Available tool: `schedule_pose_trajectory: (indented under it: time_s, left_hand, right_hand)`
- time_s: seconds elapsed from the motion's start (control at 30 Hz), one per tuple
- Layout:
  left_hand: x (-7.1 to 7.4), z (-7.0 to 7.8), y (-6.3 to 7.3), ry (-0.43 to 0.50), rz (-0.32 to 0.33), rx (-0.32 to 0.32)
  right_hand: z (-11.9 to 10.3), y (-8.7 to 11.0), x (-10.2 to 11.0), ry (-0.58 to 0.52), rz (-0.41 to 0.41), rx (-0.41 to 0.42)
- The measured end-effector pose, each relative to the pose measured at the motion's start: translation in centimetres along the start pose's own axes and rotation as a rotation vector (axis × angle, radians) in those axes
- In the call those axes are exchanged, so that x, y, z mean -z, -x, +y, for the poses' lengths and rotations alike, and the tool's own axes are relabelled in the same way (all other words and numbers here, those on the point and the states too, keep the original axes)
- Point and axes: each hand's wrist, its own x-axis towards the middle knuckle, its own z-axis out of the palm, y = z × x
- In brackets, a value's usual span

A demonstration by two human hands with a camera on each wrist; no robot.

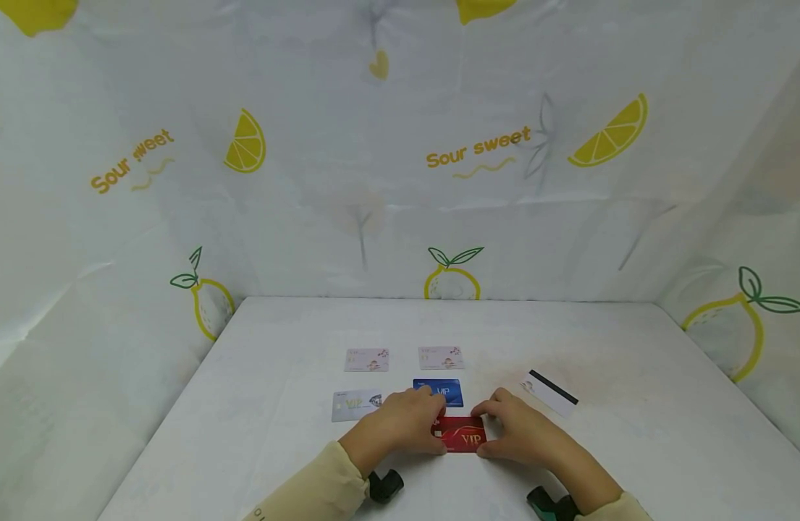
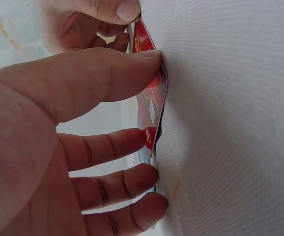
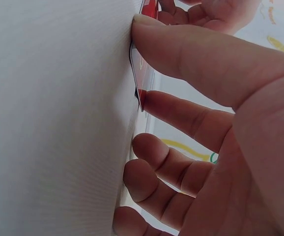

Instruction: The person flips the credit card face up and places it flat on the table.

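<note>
A red VIP card lies at the near middle of the white table, between both hands. My left hand holds its left end, thumb at the near edge and index fingertip toward the far corner. On the right end my right hand grips the same way, thumb near and index finger far. In the left wrist view the red card shows edge-on, close over the table surface. The remaining fingers of each hand spread beside it. Just beyond is a blue VIP card, partly covered by the left hand.
A silver VIP card lies left of the blue one. Two pale patterned cards, one left and one right, lie farther back. At right rests a tilted white card with a black stripe. A lemon-print curtain surrounds the table.
</note>
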Motion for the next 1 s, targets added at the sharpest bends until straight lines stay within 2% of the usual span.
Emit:
schedule_pose_trajectory:
  time_s: [0.3, 1.0]
  left_hand:
    - [-0.05, 0.04, 0.0, -0.013, 0.0, -0.004]
    - [-0.21, 0.04, -0.16, -0.02, 0.001, -0.002]
  right_hand:
    - [-0.02, 0.0, -0.05, -0.012, -0.004, -0.025]
    - [0.01, 0.0, -0.07, -0.005, -0.003, -0.02]
